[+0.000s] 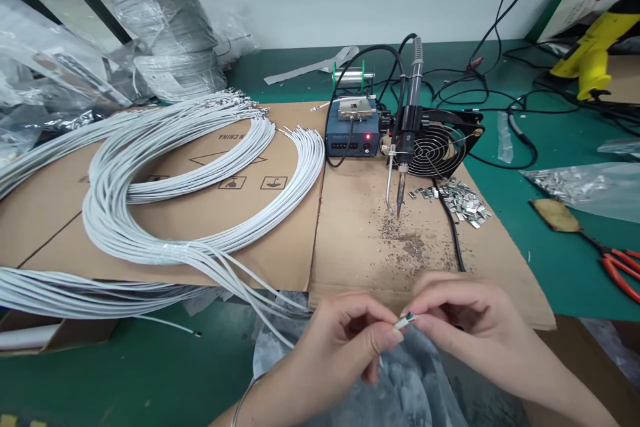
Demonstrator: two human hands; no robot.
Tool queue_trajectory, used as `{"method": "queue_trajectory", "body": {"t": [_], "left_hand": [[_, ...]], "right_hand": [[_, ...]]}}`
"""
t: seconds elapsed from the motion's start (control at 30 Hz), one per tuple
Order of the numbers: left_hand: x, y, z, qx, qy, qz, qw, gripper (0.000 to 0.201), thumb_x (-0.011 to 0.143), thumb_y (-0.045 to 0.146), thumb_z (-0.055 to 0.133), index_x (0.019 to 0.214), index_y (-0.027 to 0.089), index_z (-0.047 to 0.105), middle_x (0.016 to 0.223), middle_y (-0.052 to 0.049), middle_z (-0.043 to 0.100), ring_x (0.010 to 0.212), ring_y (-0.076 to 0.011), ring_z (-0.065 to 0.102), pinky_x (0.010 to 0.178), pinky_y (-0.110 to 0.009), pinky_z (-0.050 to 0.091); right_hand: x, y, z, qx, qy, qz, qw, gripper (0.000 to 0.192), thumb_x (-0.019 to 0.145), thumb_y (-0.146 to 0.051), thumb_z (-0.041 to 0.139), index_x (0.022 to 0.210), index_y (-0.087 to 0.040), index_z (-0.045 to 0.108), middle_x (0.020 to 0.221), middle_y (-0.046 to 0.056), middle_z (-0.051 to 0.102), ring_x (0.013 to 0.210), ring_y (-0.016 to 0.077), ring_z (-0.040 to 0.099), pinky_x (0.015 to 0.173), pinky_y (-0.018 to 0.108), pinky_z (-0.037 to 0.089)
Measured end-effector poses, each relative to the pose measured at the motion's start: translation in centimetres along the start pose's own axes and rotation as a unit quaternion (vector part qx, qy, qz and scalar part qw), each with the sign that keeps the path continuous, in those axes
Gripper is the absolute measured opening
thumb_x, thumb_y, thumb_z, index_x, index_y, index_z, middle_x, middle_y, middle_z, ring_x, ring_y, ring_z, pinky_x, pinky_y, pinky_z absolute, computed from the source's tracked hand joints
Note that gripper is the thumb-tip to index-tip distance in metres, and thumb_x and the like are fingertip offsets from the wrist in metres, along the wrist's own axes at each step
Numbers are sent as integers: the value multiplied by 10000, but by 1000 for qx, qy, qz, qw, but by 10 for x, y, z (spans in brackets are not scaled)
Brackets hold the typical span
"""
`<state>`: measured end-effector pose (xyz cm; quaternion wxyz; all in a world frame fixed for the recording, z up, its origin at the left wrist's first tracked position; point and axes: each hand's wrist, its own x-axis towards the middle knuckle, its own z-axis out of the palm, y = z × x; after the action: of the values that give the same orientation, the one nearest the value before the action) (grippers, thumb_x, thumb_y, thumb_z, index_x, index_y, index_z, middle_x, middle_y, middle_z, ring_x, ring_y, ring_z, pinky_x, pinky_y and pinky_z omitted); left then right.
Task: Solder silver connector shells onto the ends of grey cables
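Pinching the stripped end of a white cable (404,322) between thumb and forefinger, the left hand (345,340) meets the right hand (463,323) low in the middle of the view, above a grey plastic bag (400,380). The right hand's fingertips are closed on the same cable tip from the other side, so both hands grasp it and nearly touch each other. The cable tip shows a small dark green mark where the 2 hands meet.

Beyond the hands lies a sheet of cardboard (350,227) speckled with solder crumbs. A soldering iron (403,167) hangs tip-down over it, mounted beside a blue soldering station (353,137) and a black fan (440,147). A heap of small metal terminals (463,203) sits just right of the iron. A large coil of white cables (200,180) covers the left cardboard. Red-handled pliers (617,267) lie on the green mat (550,147) at far right.
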<state>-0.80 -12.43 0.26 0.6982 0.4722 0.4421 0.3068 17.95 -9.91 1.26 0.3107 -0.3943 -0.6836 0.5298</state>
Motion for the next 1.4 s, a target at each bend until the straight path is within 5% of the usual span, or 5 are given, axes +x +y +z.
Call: {"method": "queue_trajectory", "body": {"t": [0.43, 0.63, 0.77, 1.17, 1.4], "left_hand": [[1, 8, -2, 155, 1, 58, 986, 258, 844, 332, 521, 741, 128, 642, 572, 31, 483, 445, -53, 477, 471, -166, 371], [6, -3, 4, 50, 60, 50, 996, 236, 837, 352, 531, 798, 134, 610, 556, 40, 488, 430, -51, 489, 448, -152, 382], [10, -5, 7, 26, 95, 63, 993, 228, 837, 349, 531, 796, 137, 603, 518, 45, 489, 410, -58, 495, 438, -155, 395], [9, -11, 4, 246, 150, 165, 943, 195, 859, 291, 508, 828, 158, 647, 637, -20, 598, 492, -92, 549, 516, -201, 422], [16, -7, 11, 8, 126, 81, 989, 245, 828, 379, 536, 741, 151, 562, 466, 39, 514, 405, -87, 518, 440, -182, 412]], "right_hand": [[7, -9, -14, -130, -73, -16, 989, 144, 818, -182, 577, 731, -228, 682, 606, -6, 561, 481, 104, 434, 423, 232, 298], [8, 1, 9, 30, 74, 43, 996, 146, 797, -253, 591, 677, -195, 648, 576, 10, 533, 497, 130, 429, 427, 251, 308], [9, 7, 25, 65, 168, 13, 984, 116, 785, -238, 609, 682, -200, 644, 587, 10, 533, 532, 145, 467, 447, 256, 337], [12, 1, 18, 47, 161, 31, 985, 82, 748, -210, 625, 683, -192, 670, 544, -3, 501, 474, 125, 427, 408, 242, 324], [15, 14, 39, 215, 201, -17, 956, 102, 770, -174, 633, 728, -249, 689, 593, -9, 601, 531, 124, 533, 482, 221, 424]]}}
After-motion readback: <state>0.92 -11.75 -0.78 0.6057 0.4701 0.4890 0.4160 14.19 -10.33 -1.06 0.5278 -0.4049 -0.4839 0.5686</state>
